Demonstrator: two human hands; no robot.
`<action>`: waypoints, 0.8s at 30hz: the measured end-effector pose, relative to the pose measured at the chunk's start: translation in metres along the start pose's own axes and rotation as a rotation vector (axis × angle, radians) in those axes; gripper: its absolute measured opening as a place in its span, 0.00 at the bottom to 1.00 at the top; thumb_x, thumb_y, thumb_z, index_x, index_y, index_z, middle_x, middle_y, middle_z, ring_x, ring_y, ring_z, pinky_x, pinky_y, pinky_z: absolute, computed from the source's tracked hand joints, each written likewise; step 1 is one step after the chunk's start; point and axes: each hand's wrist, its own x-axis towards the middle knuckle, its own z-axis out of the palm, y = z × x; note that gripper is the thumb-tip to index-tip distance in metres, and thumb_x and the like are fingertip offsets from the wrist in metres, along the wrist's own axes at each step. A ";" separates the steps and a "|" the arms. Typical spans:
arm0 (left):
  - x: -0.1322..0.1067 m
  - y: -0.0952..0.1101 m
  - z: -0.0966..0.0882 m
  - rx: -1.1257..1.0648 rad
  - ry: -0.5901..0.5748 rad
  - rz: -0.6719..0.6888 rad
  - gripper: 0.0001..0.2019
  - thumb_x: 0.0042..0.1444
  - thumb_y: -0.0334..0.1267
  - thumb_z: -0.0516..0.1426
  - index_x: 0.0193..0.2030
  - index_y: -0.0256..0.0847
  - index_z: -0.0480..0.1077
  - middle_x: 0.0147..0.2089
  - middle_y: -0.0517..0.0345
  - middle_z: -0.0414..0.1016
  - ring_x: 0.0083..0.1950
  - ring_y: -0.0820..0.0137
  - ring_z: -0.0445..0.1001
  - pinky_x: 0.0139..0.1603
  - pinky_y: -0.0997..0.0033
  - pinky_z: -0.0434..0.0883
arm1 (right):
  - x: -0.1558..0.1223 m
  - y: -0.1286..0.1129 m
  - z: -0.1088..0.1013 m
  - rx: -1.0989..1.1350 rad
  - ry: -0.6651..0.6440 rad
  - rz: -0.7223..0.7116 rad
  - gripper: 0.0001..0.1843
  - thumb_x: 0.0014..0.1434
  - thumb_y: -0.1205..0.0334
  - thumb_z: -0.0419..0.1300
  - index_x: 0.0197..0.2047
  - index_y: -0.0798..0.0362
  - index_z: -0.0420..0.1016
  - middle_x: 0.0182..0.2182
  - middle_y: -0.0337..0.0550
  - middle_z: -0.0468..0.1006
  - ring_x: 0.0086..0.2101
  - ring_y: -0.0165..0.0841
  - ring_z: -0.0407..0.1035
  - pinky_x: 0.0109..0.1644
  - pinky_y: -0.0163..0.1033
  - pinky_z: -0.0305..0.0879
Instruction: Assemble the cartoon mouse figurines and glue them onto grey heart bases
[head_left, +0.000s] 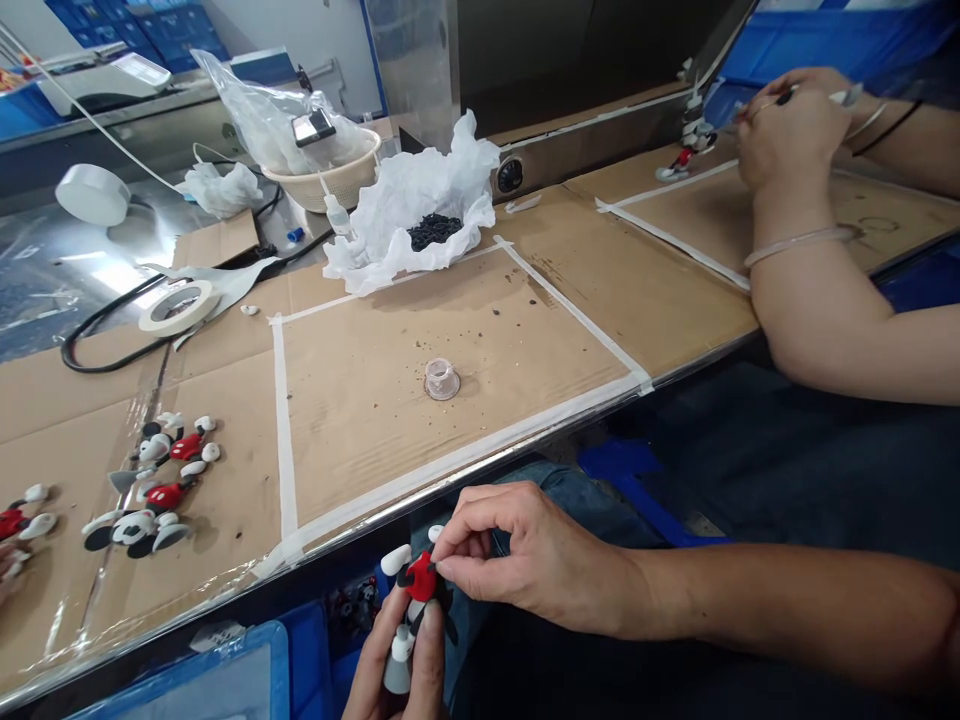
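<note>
Below the table edge my left hand [426,650] grips a Mickey Mouse figurine [421,578], turned feet up. Its red shorts and white shoes point upward, and a grey-white cone-shaped piece shows near its lower end. My right hand [525,555] has thumb and forefinger pinched together at the side of the red shorts. A dark sliver shows by those fingertips, too small to name. On the cardboard in front stands a small clear plastic cup [442,380]. Two similar figurines [166,495] lie on the cardboard to the left.
Crumpled white paper [472,165] holds a pile of small black pieces [435,231]. A dropper bottle [337,214], basket [322,185] and tape roll [180,307] are at the back. Another person's hands [795,130] work at right; a hand [9,565] shows far left. Blue bin [279,660] below.
</note>
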 end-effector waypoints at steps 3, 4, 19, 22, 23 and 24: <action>-0.001 -0.004 0.001 -0.021 0.006 0.034 0.11 0.52 0.44 0.63 0.40 0.42 0.80 0.39 0.55 0.83 0.45 0.62 0.80 0.51 0.67 0.75 | 0.001 -0.002 -0.003 -0.079 -0.008 -0.046 0.06 0.54 0.72 0.63 0.34 0.60 0.83 0.26 0.38 0.73 0.28 0.25 0.66 0.32 0.28 0.62; -0.001 -0.005 0.001 -0.017 0.009 0.037 0.11 0.52 0.43 0.63 0.40 0.42 0.80 0.39 0.55 0.83 0.45 0.62 0.80 0.52 0.66 0.75 | 0.001 -0.003 -0.004 -0.104 -0.016 -0.053 0.06 0.55 0.72 0.63 0.35 0.60 0.83 0.26 0.38 0.73 0.28 0.25 0.66 0.32 0.28 0.62; 0.002 0.008 0.011 -0.183 -0.022 0.130 0.11 0.53 0.46 0.62 0.39 0.44 0.79 0.39 0.53 0.82 0.44 0.62 0.80 0.53 0.60 0.74 | 0.003 -0.009 -0.013 -0.117 -0.135 -0.003 0.05 0.55 0.71 0.62 0.32 0.60 0.80 0.28 0.39 0.75 0.28 0.26 0.67 0.32 0.29 0.64; 0.002 0.013 0.011 -0.183 -0.052 0.107 0.14 0.54 0.50 0.60 0.39 0.44 0.80 0.39 0.52 0.82 0.44 0.59 0.80 0.52 0.59 0.75 | 0.003 -0.010 -0.013 -0.168 -0.136 -0.026 0.06 0.55 0.73 0.61 0.31 0.60 0.80 0.28 0.39 0.74 0.28 0.25 0.67 0.32 0.28 0.63; 0.002 0.015 0.011 -0.171 -0.064 0.100 0.16 0.53 0.53 0.59 0.39 0.44 0.80 0.39 0.51 0.82 0.45 0.58 0.80 0.52 0.59 0.75 | 0.003 -0.010 -0.013 -0.187 -0.136 -0.042 0.06 0.55 0.74 0.60 0.31 0.60 0.79 0.27 0.38 0.74 0.27 0.25 0.66 0.32 0.27 0.63; 0.003 0.016 0.011 -0.158 -0.075 0.093 0.18 0.53 0.55 0.59 0.38 0.45 0.80 0.40 0.51 0.82 0.45 0.57 0.80 0.52 0.58 0.75 | 0.002 -0.011 -0.013 -0.205 -0.136 -0.063 0.06 0.55 0.75 0.60 0.30 0.60 0.79 0.27 0.38 0.73 0.27 0.24 0.66 0.31 0.27 0.62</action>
